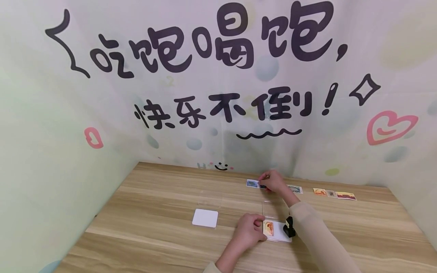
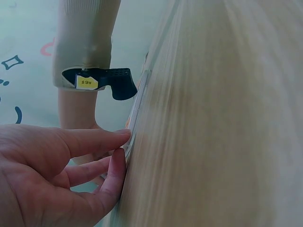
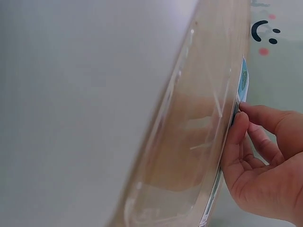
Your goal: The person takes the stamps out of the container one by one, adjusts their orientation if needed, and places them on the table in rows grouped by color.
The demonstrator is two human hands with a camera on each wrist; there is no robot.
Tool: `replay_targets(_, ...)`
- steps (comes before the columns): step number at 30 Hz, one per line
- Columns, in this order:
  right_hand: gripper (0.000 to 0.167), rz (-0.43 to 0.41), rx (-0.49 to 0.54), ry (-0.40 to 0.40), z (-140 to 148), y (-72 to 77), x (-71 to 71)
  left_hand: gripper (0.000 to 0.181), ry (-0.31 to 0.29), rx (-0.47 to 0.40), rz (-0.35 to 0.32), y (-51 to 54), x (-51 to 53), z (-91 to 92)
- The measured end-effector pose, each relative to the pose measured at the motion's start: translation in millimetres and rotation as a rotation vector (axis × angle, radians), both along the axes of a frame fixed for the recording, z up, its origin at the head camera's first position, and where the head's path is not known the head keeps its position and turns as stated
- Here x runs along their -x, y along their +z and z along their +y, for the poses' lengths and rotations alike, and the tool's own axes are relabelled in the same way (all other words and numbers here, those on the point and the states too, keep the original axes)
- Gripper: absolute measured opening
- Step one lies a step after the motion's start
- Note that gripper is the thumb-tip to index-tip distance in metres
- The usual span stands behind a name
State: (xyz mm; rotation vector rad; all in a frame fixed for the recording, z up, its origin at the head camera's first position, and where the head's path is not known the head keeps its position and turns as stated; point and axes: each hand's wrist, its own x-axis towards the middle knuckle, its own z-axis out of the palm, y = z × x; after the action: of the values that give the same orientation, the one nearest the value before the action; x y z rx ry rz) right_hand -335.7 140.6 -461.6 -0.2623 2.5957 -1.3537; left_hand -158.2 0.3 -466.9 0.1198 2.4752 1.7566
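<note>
My left hand (image 1: 248, 230) holds the left edge of a white card (image 1: 280, 232), its index finger near one corner and the thumb near the other. On the card's left part lies an orange and yellow stamp (image 1: 268, 228). A clear plastic flap (image 1: 274, 209) extends behind the card. At the back of the table my right hand (image 1: 273, 181) pinches a small dark stamp (image 1: 262, 186), mostly hidden by the fingers. Beside it on the left lies a blue stamp (image 1: 252, 183), also visible in the right wrist view (image 3: 243, 78).
A second white card (image 1: 205, 218) lies to the left, with a faint clear flap (image 1: 210, 198) behind it. Right of my right hand are a greenish stamp (image 1: 295, 189), an orange stamp (image 1: 319, 192), a grey stamp (image 1: 331, 193) and a wide purple-yellow stamp (image 1: 346, 196). A printed cloth (image 1: 191, 151) hangs behind the table.
</note>
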Motion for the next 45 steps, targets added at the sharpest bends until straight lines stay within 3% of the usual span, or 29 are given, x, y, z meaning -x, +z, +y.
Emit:
replay_targets(5,0.009,0.002,-0.007,-0.001,0.1,-1.1,0.6,0.045,0.001,0.009,-0.021,1.1,0.8,0.6)
replay_targets(45,0.011,0.01,-0.035,0.005,-0.5,0.7,0.4,0.046,0.009,0.004,0.01,-1.8,1.2,0.7)
